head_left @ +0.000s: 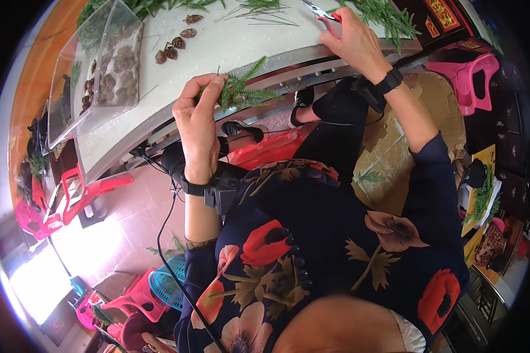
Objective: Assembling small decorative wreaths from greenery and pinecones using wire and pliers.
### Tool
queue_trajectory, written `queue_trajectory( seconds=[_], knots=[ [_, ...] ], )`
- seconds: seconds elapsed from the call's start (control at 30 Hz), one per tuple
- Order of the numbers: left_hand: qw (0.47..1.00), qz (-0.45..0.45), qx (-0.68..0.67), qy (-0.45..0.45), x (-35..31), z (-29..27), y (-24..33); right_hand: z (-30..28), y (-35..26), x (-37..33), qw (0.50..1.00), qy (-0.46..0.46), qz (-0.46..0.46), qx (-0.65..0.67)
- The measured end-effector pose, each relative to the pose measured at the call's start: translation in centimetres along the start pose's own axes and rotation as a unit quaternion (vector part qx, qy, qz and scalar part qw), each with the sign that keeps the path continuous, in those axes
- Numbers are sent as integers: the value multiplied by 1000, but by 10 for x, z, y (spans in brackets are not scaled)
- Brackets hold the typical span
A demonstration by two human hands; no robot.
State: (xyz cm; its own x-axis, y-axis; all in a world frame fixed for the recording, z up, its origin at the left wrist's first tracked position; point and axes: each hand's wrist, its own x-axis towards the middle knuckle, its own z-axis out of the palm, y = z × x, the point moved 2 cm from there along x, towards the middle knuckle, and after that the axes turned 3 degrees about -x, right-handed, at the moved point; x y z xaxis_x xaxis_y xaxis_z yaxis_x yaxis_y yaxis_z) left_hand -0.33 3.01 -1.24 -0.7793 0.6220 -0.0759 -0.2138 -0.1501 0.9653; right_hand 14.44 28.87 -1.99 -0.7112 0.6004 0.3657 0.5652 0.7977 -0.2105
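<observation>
My left hand [197, 120] pinches the stem of a green artificial pine sprig [250, 91] between thumb and fingertips, over the table's near edge. A thin dark wire end pokes up at the pinch. At the far right of the table, my right hand [359, 50] is closed around red-handled pliers [318, 12], whose metal jaws point up and left. Several thin dark wires [271, 20] lie on the white tabletop [235, 38] left of the pliers. Small brown pine cones [171, 52] rest farther left.
A clear plastic box [112, 70] with pine cones stands at the table's left end. More green sprigs [383, 17] lie along the far side. Beneath the table is a red plastic object [265, 150]. A pink stool [468, 82] stands at right, and a cable hangs from my left wrist.
</observation>
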Motion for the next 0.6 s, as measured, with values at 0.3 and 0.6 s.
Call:
queue_trajectory(
  seconds=[0.3,0.6],
  knots=[
    [957,179,222,55,3,6,-2,-19,-78,-42,844,-292,-1,449],
    [907,256,325,72,-3,9,6,-14,-106,-48,812,-351,-20,466]
  ],
)
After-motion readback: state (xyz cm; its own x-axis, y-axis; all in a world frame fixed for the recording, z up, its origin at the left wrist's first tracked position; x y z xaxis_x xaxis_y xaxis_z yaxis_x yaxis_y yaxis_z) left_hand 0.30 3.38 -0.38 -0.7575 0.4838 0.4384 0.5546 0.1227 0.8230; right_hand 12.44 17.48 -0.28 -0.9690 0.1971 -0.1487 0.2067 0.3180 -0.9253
